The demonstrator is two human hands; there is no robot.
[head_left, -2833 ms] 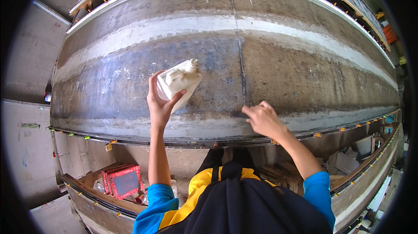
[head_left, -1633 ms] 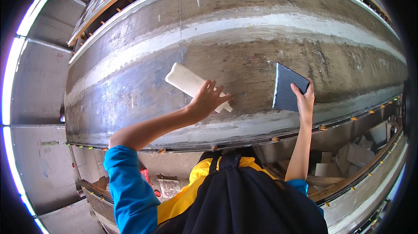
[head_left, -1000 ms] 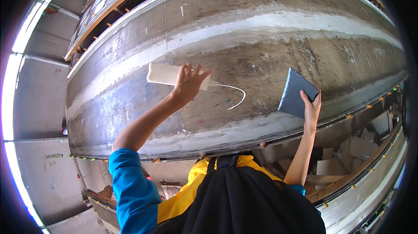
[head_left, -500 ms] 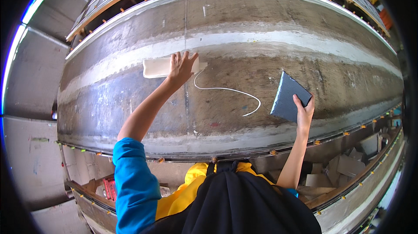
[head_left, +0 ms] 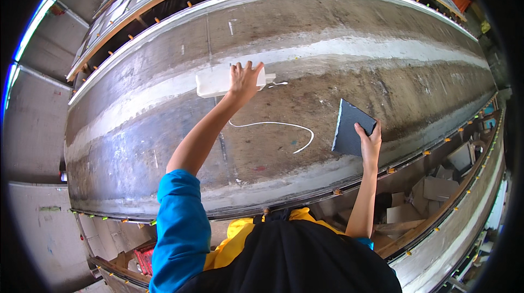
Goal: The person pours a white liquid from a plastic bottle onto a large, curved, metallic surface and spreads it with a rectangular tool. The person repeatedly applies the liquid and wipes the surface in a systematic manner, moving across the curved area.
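Note:
My left hand is wrapped over a whitish plastic bottle, held on its side just above the long worktable. Its narrow nozzle points right, with a small white streak of liquid at the tip. Below and to the right of the bottle, a curved bead of white liquid, looking like glue, lies on the brown surface. In my right hand is a dark grey ribbed pad with a pale left edge, my thumb on its face and the fingers behind it. The pad's underside is hidden.
The worn worktable carries pale bands along its length and small orange pegs along its edges. Beyond it stands a wooden-edged rack with pale sheets. Board offcuts and a red object lie below the near edge.
My left hand has moved the bottle to the right, away from the start of the curved bead. A short white streak now shows at the nozzle. The whole view has shifted slightly.

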